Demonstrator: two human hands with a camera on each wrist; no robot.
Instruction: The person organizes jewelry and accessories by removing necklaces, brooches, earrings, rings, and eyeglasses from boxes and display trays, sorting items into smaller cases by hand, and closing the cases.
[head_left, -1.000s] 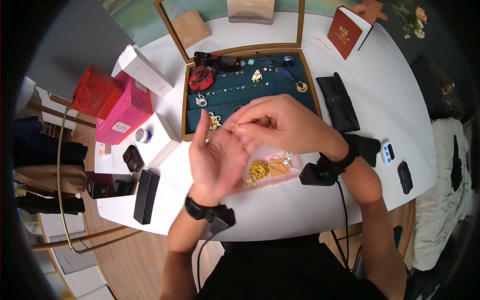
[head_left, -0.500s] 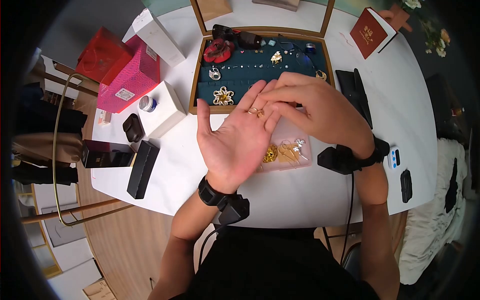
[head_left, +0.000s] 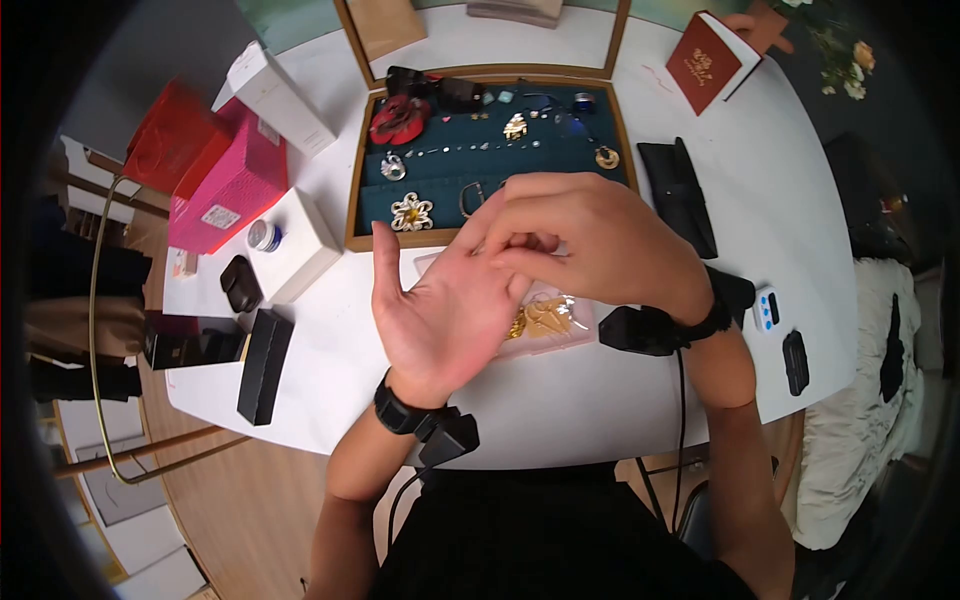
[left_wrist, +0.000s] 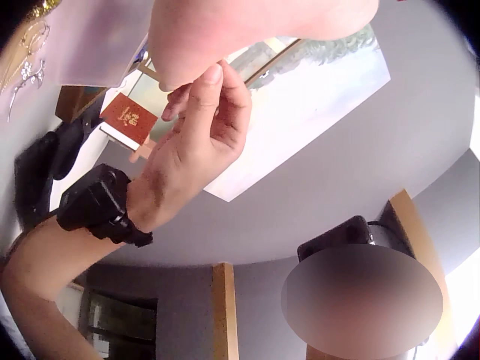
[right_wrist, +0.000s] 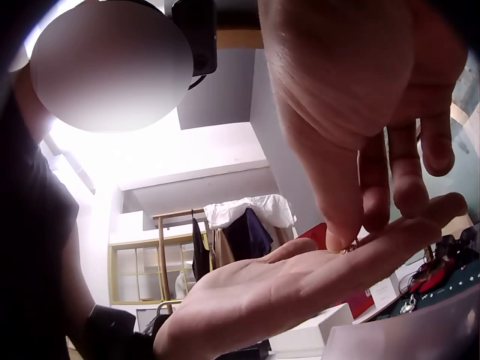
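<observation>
My left hand (head_left: 440, 320) is held palm up with its fingers stretched out, over a pink tray (head_left: 565, 347). Above its fingers, my right hand (head_left: 595, 240) brings thumb and forefinger together in a pinch. Between those fingertips a small gold piece of jewellery (right_wrist: 347, 248) glints in the right wrist view, mostly hidden by the fingers. Behind the hands, the wood-framed jewellery case (head_left: 354, 222) stands with its glass lid raised. A flower brooch (head_left: 411, 212) lies near its front edge. Inside the pink tray are gold hairpins (head_left: 548, 318), partly covered by my hands.
Left on the table are a white box (head_left: 305, 255), a pink bag (head_left: 235, 190), a tall white carton (head_left: 285, 105) and a long black box (head_left: 265, 365). To the right lie a black pouch (head_left: 678, 195) and a small white device (head_left: 767, 308). A red book (head_left: 708, 65) stands at the back right.
Half a second ago gold loops showed on my left fingers; now my right thumb and forefinger cover that spot in a pinch. The head view has shifted slightly. My left palm stays up.
</observation>
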